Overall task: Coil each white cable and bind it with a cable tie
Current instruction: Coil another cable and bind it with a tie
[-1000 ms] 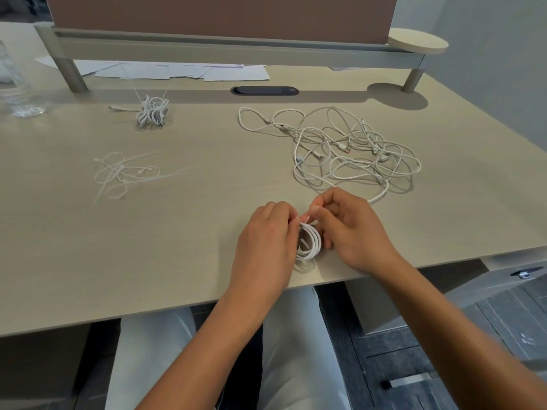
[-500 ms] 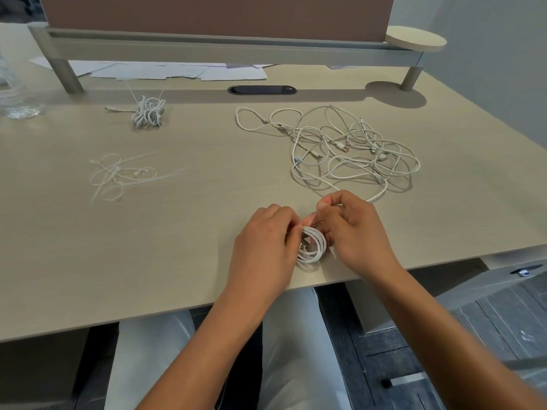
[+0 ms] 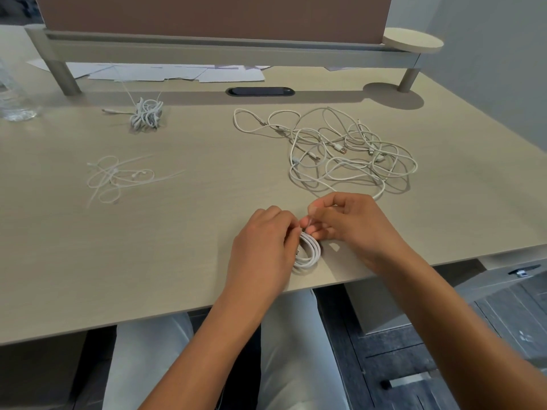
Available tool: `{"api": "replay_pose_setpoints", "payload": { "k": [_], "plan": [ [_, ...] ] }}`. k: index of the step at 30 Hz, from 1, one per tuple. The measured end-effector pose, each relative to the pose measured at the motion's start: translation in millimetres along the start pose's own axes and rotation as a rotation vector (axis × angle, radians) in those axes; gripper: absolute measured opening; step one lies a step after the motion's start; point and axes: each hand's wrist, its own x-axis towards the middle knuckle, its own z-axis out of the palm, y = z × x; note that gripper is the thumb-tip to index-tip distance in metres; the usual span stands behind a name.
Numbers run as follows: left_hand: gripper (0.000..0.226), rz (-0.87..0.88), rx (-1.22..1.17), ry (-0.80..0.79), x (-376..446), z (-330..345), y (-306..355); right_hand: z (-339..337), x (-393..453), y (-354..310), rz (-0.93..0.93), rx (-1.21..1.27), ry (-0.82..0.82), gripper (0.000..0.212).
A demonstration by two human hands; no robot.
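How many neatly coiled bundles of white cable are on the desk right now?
2: one coiled cable held between both hands at the near edge, one tied bundle at the far left. The loose tangle may hide more.

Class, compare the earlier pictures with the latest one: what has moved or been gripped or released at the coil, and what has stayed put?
Little changed. The right hand has lifted slightly off the coiled cable, its fingertips pinching something thin above it, probably the tie. The left hand still holds the coil. Nothing was let go. The tangled cables, bound bundle and loose cable ties lie as before.
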Motion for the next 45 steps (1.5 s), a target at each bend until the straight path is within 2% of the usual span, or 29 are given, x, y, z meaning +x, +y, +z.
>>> {"api": "replay_pose_setpoints", "payload": {
  "k": [5,9,18,23,28,35,38,41,45],
  "plan": [
    [0.007,0.001,-0.015,-0.010,0,-1,-1,-2,-1,-1,0.038,-0.009,-0.044,0.020],
    [0.005,0.000,-0.022,-0.013,-1,-1,-2,-1,-2,1,0.025,-0.011,-0.040,0.017],
    [0.007,0.021,0.024,-0.014,-2,-1,-2,15,-9,6,-0.113,-0.199,0.131,0.016],
    [0.010,0.036,0.039,-0.012,-2,-2,-1,21,-14,8,-0.134,-0.138,0.191,0.017],
    [0.007,0.026,-0.006,0.000,0,-3,0,26,-17,9,-0.137,0.037,0.319,0.012],
    [0.015,0.059,0.213,-0.060,5,2,5,29,-16,15,-0.185,0.085,0.424,0.013],
    [0.013,0.034,0.170,-0.053,5,3,3,26,-13,14,-0.134,0.144,0.414,0.011],
    [0.013,-0.015,0.126,-0.100,9,3,4,21,-12,9,-0.081,0.222,0.317,0.010],
    [0.016,-0.057,0.101,-0.134,18,4,7,14,-13,5,-0.108,0.120,0.233,0.012]
  ]
}}
